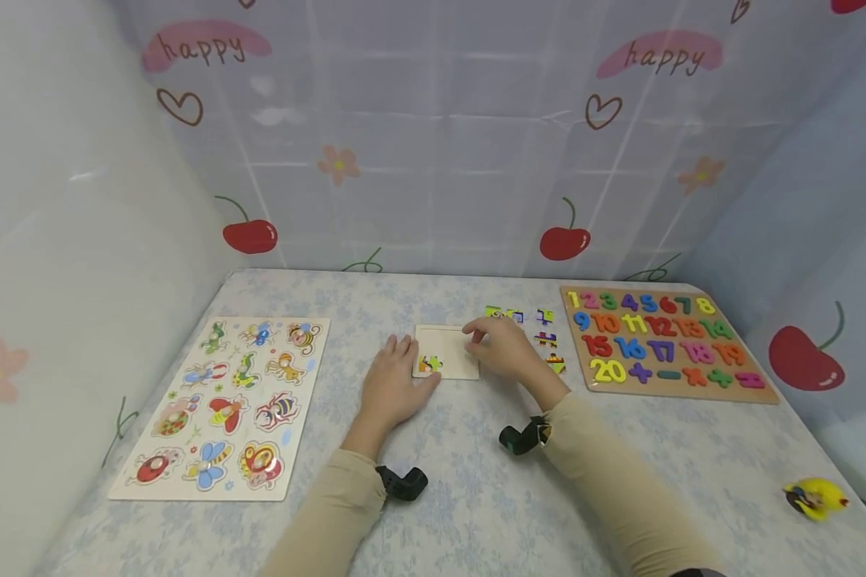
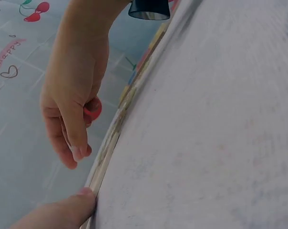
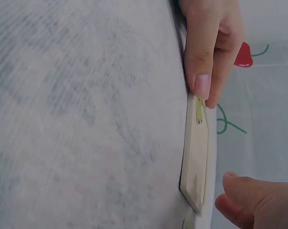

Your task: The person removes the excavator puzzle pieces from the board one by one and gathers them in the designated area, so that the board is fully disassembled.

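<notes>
A small pale wooden puzzle board (image 1: 456, 362) lies on the table, with a few joined colourful pieces (image 1: 430, 364) in its lower left corner. My left hand (image 1: 393, 385) rests against the board's left side with fingers extended, its thumb at the near edge. Above the right part of the board hovers my right hand (image 1: 501, 346), fingers bent and thumb apart from them. In the right wrist view, nothing shows between the right fingers (image 3: 249, 188). Loose jigsaw pieces (image 1: 546, 340) lie right of this hand, and others are partly hidden behind it.
A number board (image 1: 667, 375) with coloured numerals lies at the right. On the left is an insect picture board (image 1: 241, 425). A yellow toy (image 1: 817, 498) sits near the right table edge. Printed curtains (image 1: 433, 160) rise behind the table and at both sides.
</notes>
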Motion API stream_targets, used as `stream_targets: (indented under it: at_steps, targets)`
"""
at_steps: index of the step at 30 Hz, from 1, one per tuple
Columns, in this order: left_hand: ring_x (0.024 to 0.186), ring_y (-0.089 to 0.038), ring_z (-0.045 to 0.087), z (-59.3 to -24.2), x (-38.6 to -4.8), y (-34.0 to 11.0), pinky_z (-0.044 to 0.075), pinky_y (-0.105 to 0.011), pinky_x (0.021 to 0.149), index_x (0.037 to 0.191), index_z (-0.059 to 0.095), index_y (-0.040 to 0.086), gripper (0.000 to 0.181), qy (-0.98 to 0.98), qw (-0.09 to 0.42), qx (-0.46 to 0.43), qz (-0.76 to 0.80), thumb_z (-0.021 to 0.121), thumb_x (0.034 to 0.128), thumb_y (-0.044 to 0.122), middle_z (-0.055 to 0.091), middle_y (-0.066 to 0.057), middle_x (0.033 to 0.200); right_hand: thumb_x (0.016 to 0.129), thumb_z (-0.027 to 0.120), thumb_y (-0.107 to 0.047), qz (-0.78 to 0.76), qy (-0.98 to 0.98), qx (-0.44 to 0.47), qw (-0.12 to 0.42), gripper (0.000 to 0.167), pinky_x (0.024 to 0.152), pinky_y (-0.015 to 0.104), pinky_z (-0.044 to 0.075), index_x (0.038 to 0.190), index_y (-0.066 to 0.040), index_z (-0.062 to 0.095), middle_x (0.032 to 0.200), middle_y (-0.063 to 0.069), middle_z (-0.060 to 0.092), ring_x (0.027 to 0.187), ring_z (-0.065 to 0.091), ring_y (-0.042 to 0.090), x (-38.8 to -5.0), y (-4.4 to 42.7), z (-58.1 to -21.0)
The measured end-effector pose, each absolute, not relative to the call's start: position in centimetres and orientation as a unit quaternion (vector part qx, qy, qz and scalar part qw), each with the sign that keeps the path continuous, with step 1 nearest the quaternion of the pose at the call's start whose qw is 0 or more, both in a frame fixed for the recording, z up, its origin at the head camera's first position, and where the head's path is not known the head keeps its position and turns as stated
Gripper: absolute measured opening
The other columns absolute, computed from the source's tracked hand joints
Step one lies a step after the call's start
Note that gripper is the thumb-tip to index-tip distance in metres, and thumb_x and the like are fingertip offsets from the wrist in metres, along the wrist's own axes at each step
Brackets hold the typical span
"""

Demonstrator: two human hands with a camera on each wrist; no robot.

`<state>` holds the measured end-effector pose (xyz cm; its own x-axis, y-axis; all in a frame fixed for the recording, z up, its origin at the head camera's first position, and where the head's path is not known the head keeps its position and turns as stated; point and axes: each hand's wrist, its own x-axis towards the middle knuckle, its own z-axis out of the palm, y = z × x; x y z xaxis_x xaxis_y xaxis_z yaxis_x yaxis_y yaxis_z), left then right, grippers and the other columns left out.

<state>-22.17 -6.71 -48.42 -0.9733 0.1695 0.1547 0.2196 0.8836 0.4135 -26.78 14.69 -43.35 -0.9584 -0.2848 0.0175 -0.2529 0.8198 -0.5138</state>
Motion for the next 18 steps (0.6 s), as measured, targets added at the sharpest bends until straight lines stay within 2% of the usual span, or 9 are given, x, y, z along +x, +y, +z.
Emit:
stream_targets:
  at_steps: [6,13,18]
  targets:
    - [0.154,-0.028,0.020,-48.8,-22.3,-6.7,0.021,-0.046,0.125,0.154,0.035,0.006,0.091,-0.974,0.043,-0.095,-0.203,0.056,0.0882,0.065,0.033,-0.011,0.161,0.093,0.070,-0.023,-0.254,0.951,-0.175,0.036,0.027,0.078,0.034,0.048,0.119,-0.016,0.072,0.094,0.000,0.068,0.089,0.057,0.018,-27.2,13.1,-43.9]
    - [0.154,-0.028,0.022,-48.6,-22.2,-6.7,0.021,-0.046,0.126,0.154,0.035,0.005,0.092,-0.973,0.040,-0.092,-0.209,0.056,0.0877,0.065,0.033,-0.011,0.161,0.091,0.071,-0.029,-0.205,0.955,-0.208,0.051,0.027,0.076,0.032,0.043,0.116,-0.019,0.074,0.093,-0.002,0.069,0.087,0.052,0.018,-27.4,11.2,-44.2]
    - [0.154,-0.027,0.021,-48.5,-22.1,-6.6,0.020,-0.046,0.126,0.154,0.035,0.006,0.092,-0.972,0.038,-0.093,-0.212,0.056,0.0875,0.065,0.033,-0.010,0.161,0.090,0.072,-0.033,-0.181,0.954,-0.235,0.045,0.024,0.078,0.033,0.042,0.110,-0.020,0.077,0.098,-0.003,0.069,0.087,0.051,0.018,-27.2,10.5,-44.0]
